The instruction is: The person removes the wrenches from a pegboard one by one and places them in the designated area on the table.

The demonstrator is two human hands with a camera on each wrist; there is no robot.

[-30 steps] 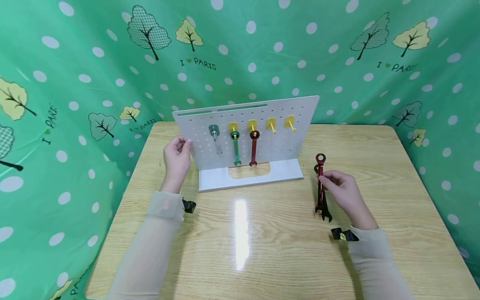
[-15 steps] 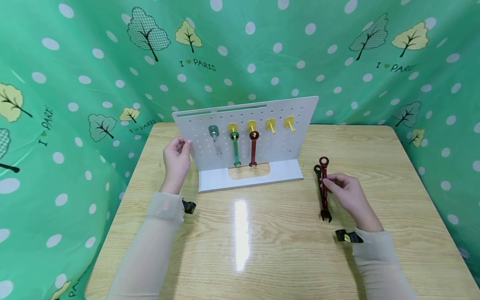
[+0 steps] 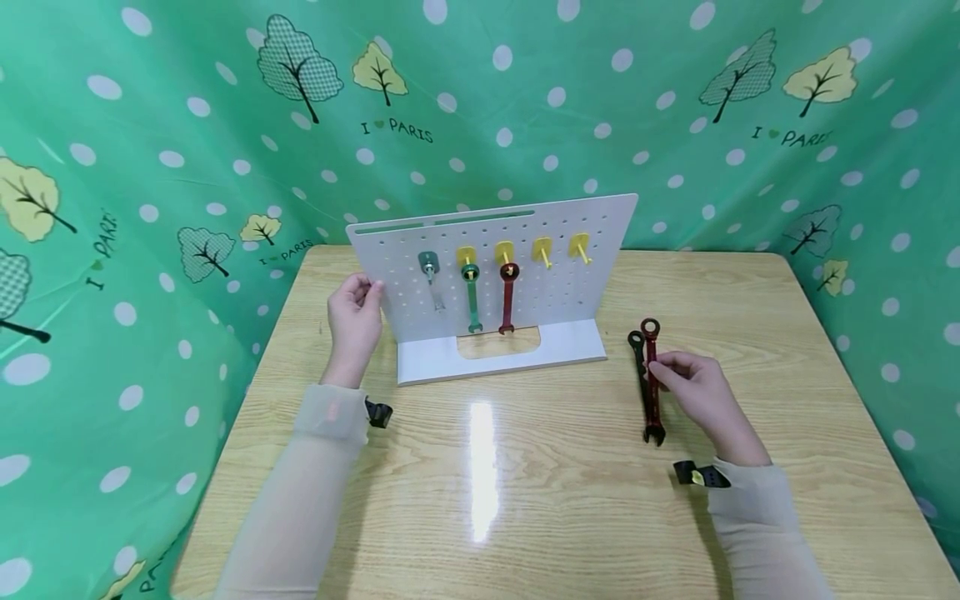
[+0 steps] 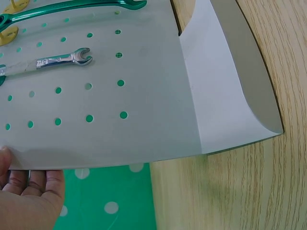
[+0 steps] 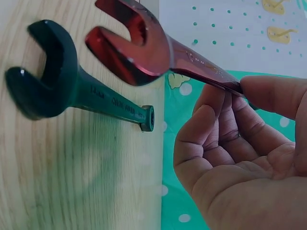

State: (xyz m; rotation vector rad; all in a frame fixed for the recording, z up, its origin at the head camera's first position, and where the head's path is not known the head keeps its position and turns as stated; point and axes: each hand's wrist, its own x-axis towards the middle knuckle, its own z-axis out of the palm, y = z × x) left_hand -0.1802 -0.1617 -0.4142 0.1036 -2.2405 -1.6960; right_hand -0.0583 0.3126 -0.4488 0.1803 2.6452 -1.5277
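Observation:
My right hand (image 3: pixel 693 387) pinches a red combination wrench (image 3: pixel 651 337) by its shank between thumb and fingers; its open end points toward me. Under and just left of it, a dark green wrench (image 5: pixel 112 103) lies on the table, partly covered in the head view. My left hand (image 3: pixel 354 318) grips the left edge of a white pegboard (image 4: pixel 153 110), thumb in front. On the board hang a silver wrench (image 4: pixel 57 61), a green wrench (image 3: pixel 472 302) and another red wrench (image 3: pixel 507 302), ring ends up.
Two yellow hooks (image 3: pixel 543 252) on the board's right side carry nothing. The board's white foot (image 3: pixel 427 362) has a cut-out and rests on the wooden table (image 3: pixel 570 500). A green dotted curtain (image 3: pixel 480 125) surrounds the table.
My right hand has moved slightly right and toward me with the red wrench, uncovering more of the dark green wrench's ring end. My left hand stays on the board's edge.

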